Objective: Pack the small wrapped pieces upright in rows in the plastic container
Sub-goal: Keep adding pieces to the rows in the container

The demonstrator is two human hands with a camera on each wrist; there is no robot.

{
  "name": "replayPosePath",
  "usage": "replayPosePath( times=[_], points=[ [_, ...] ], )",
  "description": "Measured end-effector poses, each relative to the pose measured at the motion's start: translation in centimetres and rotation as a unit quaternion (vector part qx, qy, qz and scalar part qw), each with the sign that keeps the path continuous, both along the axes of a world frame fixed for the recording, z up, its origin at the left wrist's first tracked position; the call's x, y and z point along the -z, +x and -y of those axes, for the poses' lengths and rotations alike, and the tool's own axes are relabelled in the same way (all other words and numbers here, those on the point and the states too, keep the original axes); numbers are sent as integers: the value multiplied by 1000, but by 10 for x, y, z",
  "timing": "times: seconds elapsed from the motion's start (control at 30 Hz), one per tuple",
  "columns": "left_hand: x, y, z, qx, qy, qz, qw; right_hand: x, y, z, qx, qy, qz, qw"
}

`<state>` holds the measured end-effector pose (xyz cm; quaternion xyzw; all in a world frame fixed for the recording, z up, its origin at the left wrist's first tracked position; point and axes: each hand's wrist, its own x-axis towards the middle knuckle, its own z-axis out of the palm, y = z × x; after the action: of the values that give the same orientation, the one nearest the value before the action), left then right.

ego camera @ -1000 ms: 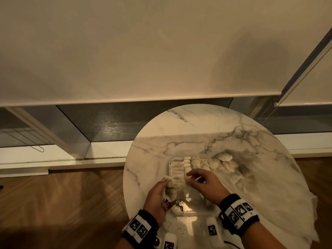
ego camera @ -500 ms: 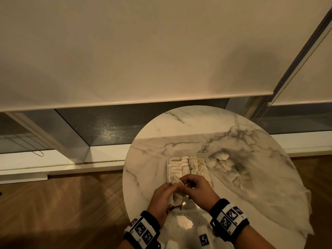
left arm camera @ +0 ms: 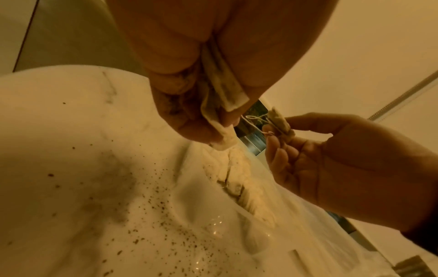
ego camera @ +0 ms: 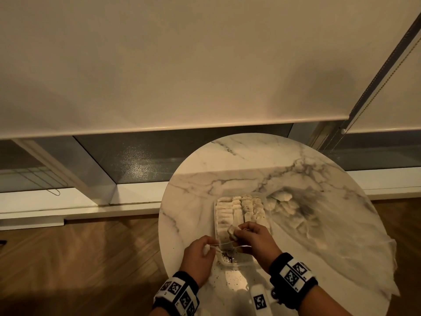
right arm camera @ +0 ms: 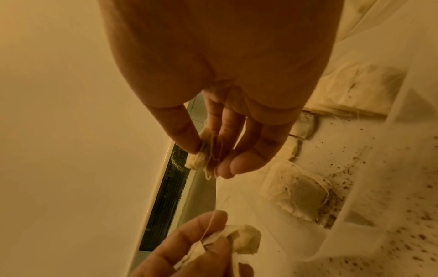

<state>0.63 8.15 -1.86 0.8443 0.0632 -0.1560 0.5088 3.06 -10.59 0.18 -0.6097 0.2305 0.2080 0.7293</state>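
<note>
A clear plastic container (ego camera: 243,262) sits on the round marble table (ego camera: 227,169), its far half filled with rows of small pale wrapped pieces (ego camera: 237,208) standing upright. My right hand (ego camera: 252,236) pinches one wrapped piece (ego camera: 232,230) (right arm camera: 199,159) (left arm camera: 280,123) over the container's near half. My left hand (ego camera: 200,252) grips other crumpled pieces (left arm camera: 220,105) (right arm camera: 239,239) at the container's left edge. A thin thread (right arm camera: 211,211) runs taut between the two hands.
A loose heap of more wrapped pieces (ego camera: 289,208) lies on a clear plastic sheet (ego camera: 364,258) right of the container. Dark crumbs (left arm camera: 151,204) speckle the table and container floor. The table's left edge drops to wooden floor (ego camera: 79,258); a window blind (ego camera: 182,65) hangs behind.
The two hands came together over the container, then drew apart: the left moved left and toward me with its pieces, the right kept one piece, stretching a thread between them.
</note>
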Motion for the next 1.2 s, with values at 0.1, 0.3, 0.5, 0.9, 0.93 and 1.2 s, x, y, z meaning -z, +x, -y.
replayPosePath(
  times=[0.1, 0.3, 0.5, 0.9, 0.93, 1.2],
  points=[
    [3, 0, -2, 29, 41, 13, 999, -1, -2, -5, -9, 4, -12, 1000],
    [6, 0, -3, 52, 88, 30, 994, 0, -6, -6, -33, -1, -18, 999],
    [1, -2, 0, 43, 88, 33, 995, 3, -9, -7, -20, 62, -35, 997],
    [-7, -4, 3, -9, 29, -28, 999, 8, -14, -9, -79, -47, 24, 995],
    [-8, -4, 3, -11, 25, -30, 999, 8, -14, -9, -93, -71, 29, 993],
    [-7, -1, 10, -32, -19, -46, 998, 11, -14, -6, -95, -94, 48, 990]
  ],
)
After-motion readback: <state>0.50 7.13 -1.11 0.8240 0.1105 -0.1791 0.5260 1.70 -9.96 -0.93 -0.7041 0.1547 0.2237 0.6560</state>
